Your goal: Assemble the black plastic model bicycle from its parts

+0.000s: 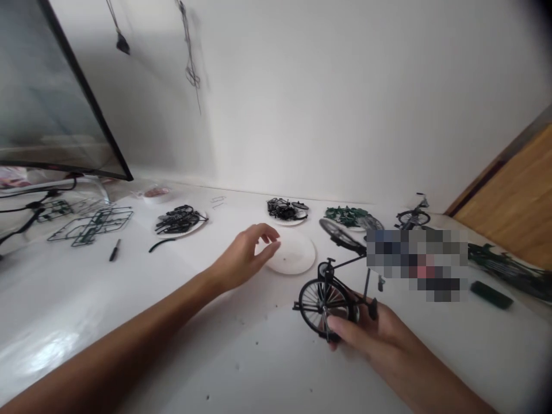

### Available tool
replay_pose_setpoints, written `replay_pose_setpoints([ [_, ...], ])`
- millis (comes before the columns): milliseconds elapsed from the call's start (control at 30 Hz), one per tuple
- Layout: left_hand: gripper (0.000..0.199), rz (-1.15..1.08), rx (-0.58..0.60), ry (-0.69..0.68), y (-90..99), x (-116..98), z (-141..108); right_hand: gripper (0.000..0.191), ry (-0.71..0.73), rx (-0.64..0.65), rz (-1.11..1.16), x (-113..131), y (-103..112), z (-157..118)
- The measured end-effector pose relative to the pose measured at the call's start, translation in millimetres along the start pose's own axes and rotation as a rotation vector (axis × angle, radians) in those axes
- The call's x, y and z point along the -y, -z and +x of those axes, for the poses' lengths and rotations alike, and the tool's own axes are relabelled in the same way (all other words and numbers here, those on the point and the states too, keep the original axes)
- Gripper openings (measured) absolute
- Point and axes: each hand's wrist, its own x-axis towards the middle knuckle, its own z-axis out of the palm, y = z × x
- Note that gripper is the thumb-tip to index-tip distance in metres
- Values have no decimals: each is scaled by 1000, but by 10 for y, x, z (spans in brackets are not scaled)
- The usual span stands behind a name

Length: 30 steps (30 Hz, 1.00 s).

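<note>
My right hand (375,330) is closed round a small black model bicycle (330,299), which it holds tilted above the white table. The thumb presses by the spoked wheel at the near end; the other wheel points up and away. Over the rim of a white plate (297,256), my left hand (252,250) hovers with bent fingers, and a gap shows between thumb and fingertips. I see nothing in that hand. One tiny speck lies on the plate. A pixelated patch hides what is just right of the bicycle.
Plates of black parts (179,220), more black parts (287,210) and green parts (345,215) line the back. Green part frames (92,226) and a screwdriver (114,250) lie left, below a monitor (56,92). Another model bicycle (414,217) and a dark green block (491,294) are right.
</note>
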Motion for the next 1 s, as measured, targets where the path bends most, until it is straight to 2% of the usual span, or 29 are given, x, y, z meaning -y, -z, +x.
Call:
replay_pose_setpoints([
  [67,21,119,2,-19,44,219,44,41,-56,-21,15,2,-15,-8],
  [133,17,185,39,-64,47,325,66,51,-101,0,24,13,-23,-15],
  [200,16,222,96,-132,14,318,78,55,-127,88,17,25,-12,-22],
  [333,16,260,172,-237,-106,174,121,50,-170,266,-49,53,48,-60],
  [500,14,263,201,-280,-260,159,207,60,-272,318,-150,112,142,-97],
  [633,13,255,204,-291,-310,179,231,65,-323,372,-177,119,186,-59],
  [767,13,224,205,-302,-300,163,211,74,-322,323,-222,103,138,-33],
  [867,12,184,169,-250,-276,169,184,76,-288,234,-353,98,99,-49],
  [933,12,142,128,-181,-250,175,164,74,-265,148,-484,98,104,-60],
  [1000,10,84,86,-114,-212,163,143,63,-177,52,-650,99,137,-58],
])
